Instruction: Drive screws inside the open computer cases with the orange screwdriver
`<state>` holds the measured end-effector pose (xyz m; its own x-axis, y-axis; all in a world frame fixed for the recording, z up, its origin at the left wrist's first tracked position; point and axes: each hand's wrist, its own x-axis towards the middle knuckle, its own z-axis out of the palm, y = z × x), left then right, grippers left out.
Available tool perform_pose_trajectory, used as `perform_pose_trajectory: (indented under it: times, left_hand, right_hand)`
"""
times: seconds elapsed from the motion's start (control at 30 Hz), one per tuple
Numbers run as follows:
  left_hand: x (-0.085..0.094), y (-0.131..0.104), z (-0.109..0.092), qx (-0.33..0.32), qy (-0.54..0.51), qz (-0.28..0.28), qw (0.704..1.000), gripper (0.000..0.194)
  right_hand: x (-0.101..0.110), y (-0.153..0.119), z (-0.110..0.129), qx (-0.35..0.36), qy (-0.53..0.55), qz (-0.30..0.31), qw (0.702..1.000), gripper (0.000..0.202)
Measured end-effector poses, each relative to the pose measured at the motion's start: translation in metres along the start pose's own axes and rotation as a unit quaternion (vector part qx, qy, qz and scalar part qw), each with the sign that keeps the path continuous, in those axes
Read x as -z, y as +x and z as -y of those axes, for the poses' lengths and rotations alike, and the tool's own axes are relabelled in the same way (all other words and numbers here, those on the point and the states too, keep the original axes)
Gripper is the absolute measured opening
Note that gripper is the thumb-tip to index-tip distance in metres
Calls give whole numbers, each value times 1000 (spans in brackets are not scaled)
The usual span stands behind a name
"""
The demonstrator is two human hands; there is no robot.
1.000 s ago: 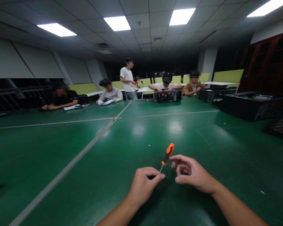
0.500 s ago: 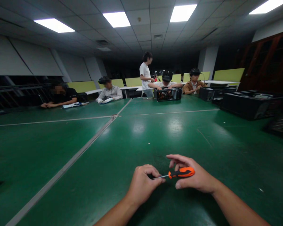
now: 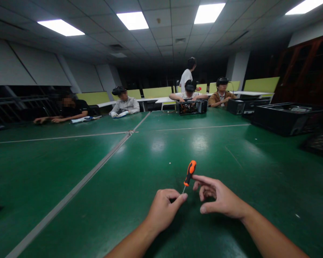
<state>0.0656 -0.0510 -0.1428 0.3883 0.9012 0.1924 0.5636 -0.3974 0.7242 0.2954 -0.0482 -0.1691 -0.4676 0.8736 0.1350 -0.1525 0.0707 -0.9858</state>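
The orange-and-black-handled screwdriver with a thin metal shaft (image 3: pixel 190 172) now leans upward, its handle towards the far side; half a second ago it pointed right, across the right hand (image 3: pixel 223 199). The left hand (image 3: pixel 165 208) pinches its shaft over the smooth green table (image 3: pixel 118 186). The right thumb and fingers are spread wide, index fingertip at the handle. Beyond, the standing white-shirted person (image 3: pixel 186 77) has moved right.
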Motion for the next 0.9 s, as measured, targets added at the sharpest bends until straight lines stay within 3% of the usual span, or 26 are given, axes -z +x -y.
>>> perform_pose_trajectory:
  times: [0.27,0.63,0.77,0.9]
  left_hand:
    - [0,0,1,7,-31,-25,999,16]
    - [1,1,1,-59,-65,-36,996,16]
    - [-1,0,2,-59,-49,-8,997,15]
    - [-1,0,1,-55,2,35,998,37]
  right_hand:
    - [1,-2,6,4,-42,5,999,87]
    - [-1,-3,13,-1,-48,7,999,95]
    - [0,-3,15,-1,-49,-2,999,92]
    - [-2,-2,13,-4,-40,-6,999,85]
